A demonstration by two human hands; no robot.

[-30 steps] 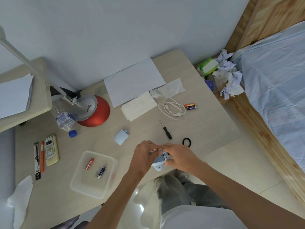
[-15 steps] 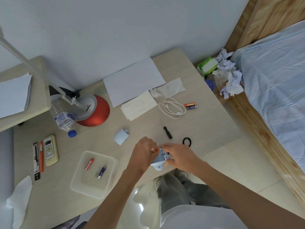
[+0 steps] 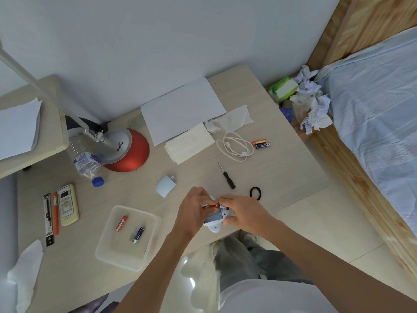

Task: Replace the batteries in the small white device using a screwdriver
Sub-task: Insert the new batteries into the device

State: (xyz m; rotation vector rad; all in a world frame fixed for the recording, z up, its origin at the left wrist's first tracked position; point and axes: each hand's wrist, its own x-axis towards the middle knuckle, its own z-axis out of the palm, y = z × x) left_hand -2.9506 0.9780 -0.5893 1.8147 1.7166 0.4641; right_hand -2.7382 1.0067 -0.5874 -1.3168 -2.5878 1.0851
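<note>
Both hands meet at the near edge of the desk [image 3: 282, 172]. Left hand [image 3: 194, 213] pinches an orange battery [image 3: 211, 206], fingers closed on it. Right hand [image 3: 246, 213] is wrapped around the small white device [image 3: 215, 220], holding it steady. I think the battery is going in or coming out; I cannot tell which. Past the hands lies the cover [image 3: 165, 185], then the screwdriver [image 3: 226, 175]. Two more batteries [image 3: 260, 143] wait far beyond the right hand, so reach there next
</note>
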